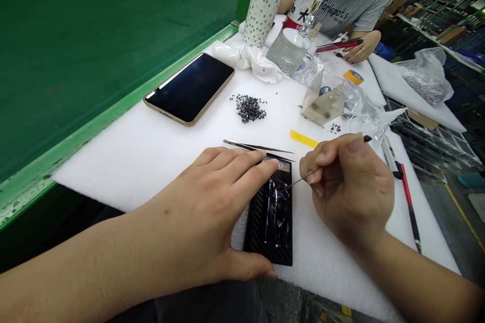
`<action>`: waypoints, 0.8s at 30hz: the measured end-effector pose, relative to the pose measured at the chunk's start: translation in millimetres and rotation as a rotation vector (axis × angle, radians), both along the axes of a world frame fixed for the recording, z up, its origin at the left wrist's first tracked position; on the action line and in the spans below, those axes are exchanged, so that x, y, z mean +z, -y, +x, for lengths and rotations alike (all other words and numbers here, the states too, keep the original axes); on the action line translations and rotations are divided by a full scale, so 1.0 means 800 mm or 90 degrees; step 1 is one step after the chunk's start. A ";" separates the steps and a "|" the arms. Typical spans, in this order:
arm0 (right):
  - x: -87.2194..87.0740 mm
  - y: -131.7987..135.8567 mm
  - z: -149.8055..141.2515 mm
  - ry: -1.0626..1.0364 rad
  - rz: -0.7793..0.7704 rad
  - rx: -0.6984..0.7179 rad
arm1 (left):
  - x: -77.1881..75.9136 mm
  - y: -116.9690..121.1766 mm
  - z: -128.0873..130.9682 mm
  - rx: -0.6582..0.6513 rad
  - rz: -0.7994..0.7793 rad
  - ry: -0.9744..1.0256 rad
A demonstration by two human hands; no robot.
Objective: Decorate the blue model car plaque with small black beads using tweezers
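Note:
A black carbon-patterned base with a small dark model car (pixel 273 212) on it lies on the white foam mat (pixel 151 151) in front of me. My left hand (pixel 204 212) grips this base, fingers over its far end and thumb at its near edge. My right hand (pixel 350 186) is closed in a pinch on a thin metal pick (pixel 299 180), whose tip points at the car. Black tweezers (pixel 257 147) lie just beyond the base. A small heap of tiny black parts (pixel 249 108) sits further back.
A phone (pixel 189 88) lies at the left by the green wall. A spotted bottle (pixel 264 5), a glass mug (pixel 290 50), a clear box (pixel 324 103), plastic bags and a yellow strip (pixel 303 139) stand beyond. Pens (pixel 405 186) lie right. Another person's hand (pixel 361 48) holds a tool.

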State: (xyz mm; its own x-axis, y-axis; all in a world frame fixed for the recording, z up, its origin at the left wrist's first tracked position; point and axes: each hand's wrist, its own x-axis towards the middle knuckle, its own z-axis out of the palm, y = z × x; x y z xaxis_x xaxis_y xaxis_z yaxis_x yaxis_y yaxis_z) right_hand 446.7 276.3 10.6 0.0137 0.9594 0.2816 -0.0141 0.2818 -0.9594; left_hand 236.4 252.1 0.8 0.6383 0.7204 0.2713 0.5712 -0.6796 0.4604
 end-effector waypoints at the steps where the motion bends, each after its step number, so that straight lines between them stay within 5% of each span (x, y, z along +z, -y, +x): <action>1: 0.001 -0.001 0.001 -0.004 0.012 -0.011 | 0.000 0.000 0.000 -0.002 0.000 0.000; 7: -0.003 -0.005 0.007 0.028 0.093 -0.044 | 0.002 0.000 -0.001 -0.002 0.008 -0.021; 24: -0.009 -0.003 0.005 0.082 0.103 -0.018 | -0.002 -0.001 -0.005 -0.003 0.015 -0.038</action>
State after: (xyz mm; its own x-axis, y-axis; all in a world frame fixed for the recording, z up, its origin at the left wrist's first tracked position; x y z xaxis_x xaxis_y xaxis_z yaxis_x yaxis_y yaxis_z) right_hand 450.5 278.5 3.5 -0.0058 0.9015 0.4327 0.1154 0.4304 -0.8952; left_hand 232.3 252.8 -1.1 0.6566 0.7116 0.2502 0.5941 -0.6923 0.4096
